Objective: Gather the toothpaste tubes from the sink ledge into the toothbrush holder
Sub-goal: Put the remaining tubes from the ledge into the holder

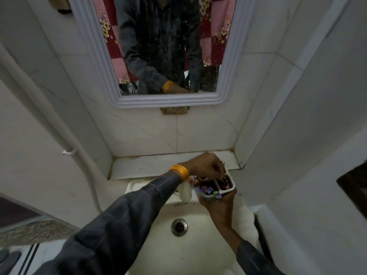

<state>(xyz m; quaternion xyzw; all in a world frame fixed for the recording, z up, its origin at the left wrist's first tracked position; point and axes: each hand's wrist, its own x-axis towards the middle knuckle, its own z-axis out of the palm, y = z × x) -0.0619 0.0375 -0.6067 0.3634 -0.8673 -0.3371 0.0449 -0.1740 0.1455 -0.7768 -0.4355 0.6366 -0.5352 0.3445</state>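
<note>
The white toothbrush holder [232, 185] has two compartments and is lifted over the back right of the sink [162, 249]. My right hand [217, 205] grips it from below. Its larger compartment is packed with purple and red items [206, 190]; I cannot make out single toothpaste tubes among them. My left hand [206, 165], with orange bangles at the wrist, hovers over the holder, its bunched fingers dipping into the top. Whatever they pinch is hidden. The part of the marble sink ledge [155, 165] that shows bears nothing.
A white tap [185, 192] stands at the sink's back edge, just left of the holder. The drain [179, 227] lies mid-basin. A framed mirror [164, 46] hangs above the ledge, tiled walls close in on both sides, and a white pipe [59, 124] runs down the left.
</note>
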